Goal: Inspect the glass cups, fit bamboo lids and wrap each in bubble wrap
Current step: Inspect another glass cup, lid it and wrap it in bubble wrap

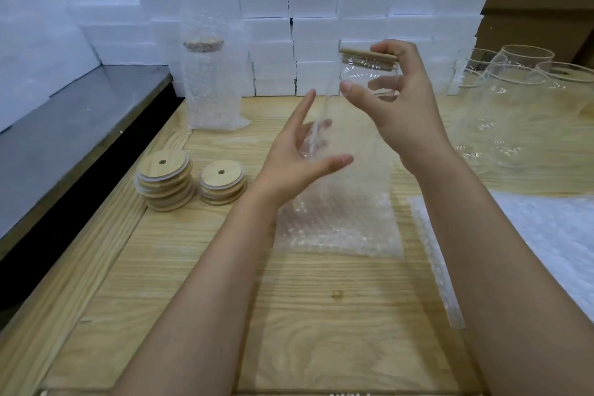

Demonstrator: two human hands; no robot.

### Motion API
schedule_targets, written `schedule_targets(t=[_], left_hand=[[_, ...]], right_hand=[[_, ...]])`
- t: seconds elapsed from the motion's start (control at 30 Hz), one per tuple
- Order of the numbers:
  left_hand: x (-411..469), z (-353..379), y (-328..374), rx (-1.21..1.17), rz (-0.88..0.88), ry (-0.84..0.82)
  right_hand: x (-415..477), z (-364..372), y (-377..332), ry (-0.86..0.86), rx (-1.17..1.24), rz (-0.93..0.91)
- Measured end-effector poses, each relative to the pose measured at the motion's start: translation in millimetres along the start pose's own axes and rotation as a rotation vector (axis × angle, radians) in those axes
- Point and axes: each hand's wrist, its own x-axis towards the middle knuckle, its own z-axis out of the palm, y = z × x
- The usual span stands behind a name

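Observation:
I hold a clear glass cup (345, 125) in the air over the table, tilted slightly, with a bamboo lid (356, 56) on its mouth. My right hand (395, 106) grips the cup near the top, with its fingers around the rim and the lid. Under the cup's base sits my left hand (299, 154), its fingers spread around the bottom. Below the cup a bubble wrap sheet (337, 225) lies flat on the wooden table (193, 283). Two stacks of bamboo lids (165, 182) (221, 182) stand at the left.
A wrapped cup with a lid (212, 80) stands upright at the back left. Several bare glass cups (514, 100) lie at the back right. More bubble wrap (546, 228) lies at the right edge. White foam blocks (315, 10) form a wall behind. A dark ledge (74, 125) runs along the left.

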Motion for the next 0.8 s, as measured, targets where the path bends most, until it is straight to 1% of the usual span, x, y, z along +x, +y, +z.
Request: schedule_targets(t=[0.13, 0.2, 0.27, 0.4, 0.47, 0.53, 0.6, 0.7, 0.8], left_hand=[[4, 5, 9, -0.060, 0.073, 0.180], [6, 7, 11, -0.087, 0.092, 0.230], [7, 3, 11, -0.062, 0.081, 0.188], [3, -13, -1, 0.058, -0.037, -0.081], [-3, -14, -12, 0.064, -0.096, -0.154], [-6, -12, -17, 0.072, -0.140, -0.148], [-5, -10, -18, 0.026, -0.139, -0.108], [-2, -8, -13, -0.029, -0.086, -0.005], [0, -4, -4, -0.071, -0.035, 0.054]], right_hand=[[-3, 8, 4, -0.093, -0.020, -0.025], [-4, 12, 6, -0.125, -0.020, -0.015], [-4, 14, 5, -0.120, -0.017, -0.026], [-3, 11, 2, -0.079, -0.031, -0.074], [-2, 8, 1, -0.079, 0.003, -0.057], [-2, 8, 0, -0.086, 0.010, -0.059], [-2, 8, 0, -0.097, -0.014, -0.076], [-3, 9, 2, -0.118, -0.043, -0.060], [-4, 12, 3, -0.132, -0.049, -0.035]])
